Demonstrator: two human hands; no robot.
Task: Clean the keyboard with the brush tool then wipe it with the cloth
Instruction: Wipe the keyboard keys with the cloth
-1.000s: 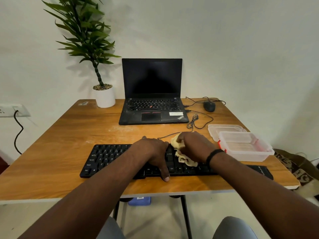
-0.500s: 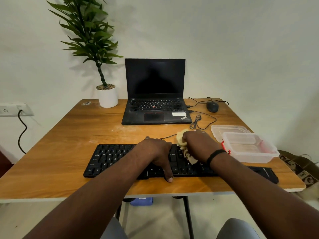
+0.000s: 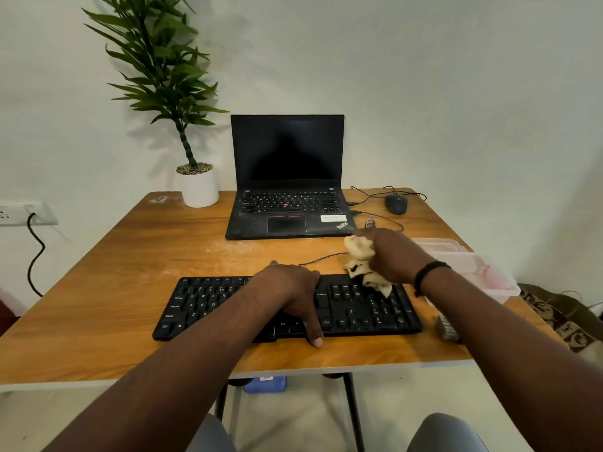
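A black keyboard (image 3: 212, 301) lies along the near edge of the wooden table (image 3: 98, 288). My left hand (image 3: 290, 288) rests across its middle, thumb hooked over the front edge and fingers over the back. My right hand (image 3: 391, 256) grips a crumpled pale yellow cloth (image 3: 362, 256) at the keyboard's back right corner, partly lifted, with the cloth's tail hanging onto the keys. The brush tool (image 3: 447, 326) lies on the table right of the keyboard, mostly hidden under my right forearm.
An open black laptop (image 3: 287, 177) stands at the back centre, a potted plant (image 3: 199, 187) to its left, a mouse (image 3: 396, 203) and cables to its right. A clear plastic container (image 3: 483, 272) and its lid sit at the right edge.
My right hand has carried the cloth from the keyboard's middle to its back right corner and lifted it. My left hand has stayed put. The camera has shifted slightly.
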